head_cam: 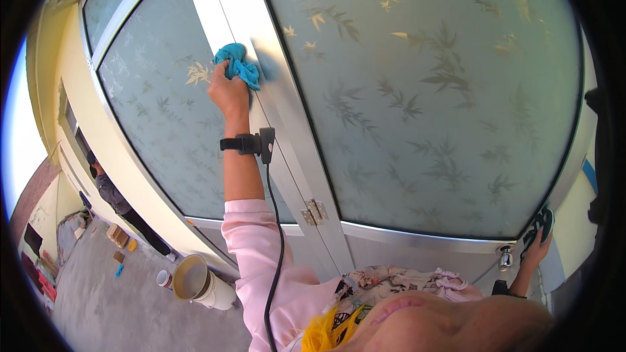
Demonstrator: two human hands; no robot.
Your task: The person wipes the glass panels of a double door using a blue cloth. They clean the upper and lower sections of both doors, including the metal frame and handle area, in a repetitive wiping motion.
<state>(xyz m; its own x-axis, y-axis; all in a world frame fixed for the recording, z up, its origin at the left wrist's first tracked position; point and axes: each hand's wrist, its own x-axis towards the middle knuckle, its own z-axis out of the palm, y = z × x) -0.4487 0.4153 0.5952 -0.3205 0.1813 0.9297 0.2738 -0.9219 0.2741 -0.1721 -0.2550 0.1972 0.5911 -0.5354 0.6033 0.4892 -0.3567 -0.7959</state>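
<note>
My left hand (231, 92) is raised and grips a crumpled teal cloth (234, 61), which lies against the silvery metal frame (279, 78) beside the seam between two door panels. A black strap with a small device and a cable sits on that wrist. Low at the far right, my right hand (539, 246) is closed around a dark item (533, 230) near the door's lower corner; what it is, I cannot tell. Frosted glass with a leaf pattern (420, 107) fills the wide panel, and a narrower glass panel (166, 107) is on the left.
A metal hinge (314, 212) joins the panels, and a round door knob (505, 257) is low on the right. On the concrete floor (117, 313) stand a basin (190, 276), a white bucket (218, 294) and a small pail (164, 278). Another person (115, 195) stands by the wall further left.
</note>
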